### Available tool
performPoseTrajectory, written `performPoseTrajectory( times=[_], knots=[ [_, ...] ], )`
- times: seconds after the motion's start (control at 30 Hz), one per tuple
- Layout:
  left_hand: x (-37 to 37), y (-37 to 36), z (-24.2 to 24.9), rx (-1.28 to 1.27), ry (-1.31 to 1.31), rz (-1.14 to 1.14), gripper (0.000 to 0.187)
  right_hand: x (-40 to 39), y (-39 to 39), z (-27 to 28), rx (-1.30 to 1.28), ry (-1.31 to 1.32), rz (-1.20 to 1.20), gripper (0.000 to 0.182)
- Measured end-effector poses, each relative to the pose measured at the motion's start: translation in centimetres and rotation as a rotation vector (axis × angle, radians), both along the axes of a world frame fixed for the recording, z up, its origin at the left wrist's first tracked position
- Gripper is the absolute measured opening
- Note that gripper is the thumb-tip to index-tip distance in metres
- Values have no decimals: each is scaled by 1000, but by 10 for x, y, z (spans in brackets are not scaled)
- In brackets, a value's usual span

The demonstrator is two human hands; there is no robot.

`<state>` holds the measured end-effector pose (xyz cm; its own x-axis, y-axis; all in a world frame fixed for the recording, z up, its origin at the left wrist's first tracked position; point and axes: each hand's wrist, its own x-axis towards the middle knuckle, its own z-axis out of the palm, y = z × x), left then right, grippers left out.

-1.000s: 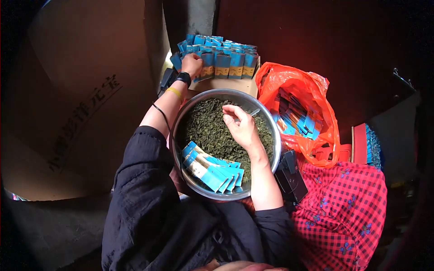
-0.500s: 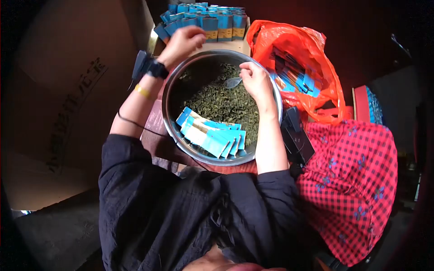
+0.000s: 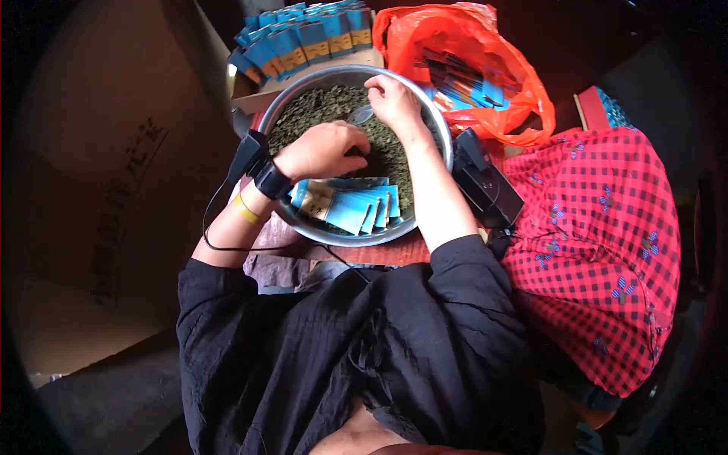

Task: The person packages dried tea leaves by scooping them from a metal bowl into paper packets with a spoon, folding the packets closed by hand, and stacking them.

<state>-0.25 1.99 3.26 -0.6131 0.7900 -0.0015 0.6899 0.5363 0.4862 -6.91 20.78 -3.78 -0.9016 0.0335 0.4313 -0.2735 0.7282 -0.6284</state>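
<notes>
A wide metal basin [image 3: 267,114] holds dry, dark green leaves [image 3: 307,106]. Several blue and white packets [image 3: 353,206] lie fanned out on the leaves along its near side. My left hand [image 3: 326,149] hovers just above these packets, thumb and fingers apart, with nothing visible in its grasp. At the basin's far right, my right hand [image 3: 394,102] has its fingers closed around a clear plastic spoon [image 3: 362,115]. The spoon's bowl is over the leaves; its handle is mostly hidden by the fingers.
Behind the basin, an open cardboard box [image 3: 262,100] holds rows of upright blue packets [image 3: 303,42]. A red plastic bag [image 3: 535,95] with more packets stands at the back right. Red checked cloth [image 3: 599,250] lies to the right, and a large carton [image 3: 98,189] rises on the left.
My left hand has come down from beside the box of packets to above the packets in the basin. My right hand still holds the spoon. The whole view has shifted.
</notes>
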Motion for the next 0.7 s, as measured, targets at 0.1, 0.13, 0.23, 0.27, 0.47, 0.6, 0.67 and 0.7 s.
performPoseTrajectory(
  times=[0.1,0.13,0.23,0.27,0.47,0.6,0.67,0.7],
  knots=[
    [31,-4,4,34,-73,-247,37,5,-6,7,-57,-113,56,20],
    [41,-4,-3,-11,-84,-287,38,5,-7,5,-63,-116,60,20],
    [54,-2,-15,-131,112,-195,34,4,-7,3,-30,-109,55,19],
    [53,-2,-15,-135,118,-199,34,5,-8,3,-34,-102,51,19],
    [21,-8,-7,224,-214,-37,9,6,-10,9,-61,-183,72,21],
    [-5,-5,-2,438,-114,242,13,-2,-7,-3,-104,-82,131,21],
    [-24,-5,-8,522,-22,383,14,-9,-9,-3,-565,-295,354,27],
    [-35,-5,-18,599,5,470,15,4,-9,19,-594,-440,363,35]
  ],
)
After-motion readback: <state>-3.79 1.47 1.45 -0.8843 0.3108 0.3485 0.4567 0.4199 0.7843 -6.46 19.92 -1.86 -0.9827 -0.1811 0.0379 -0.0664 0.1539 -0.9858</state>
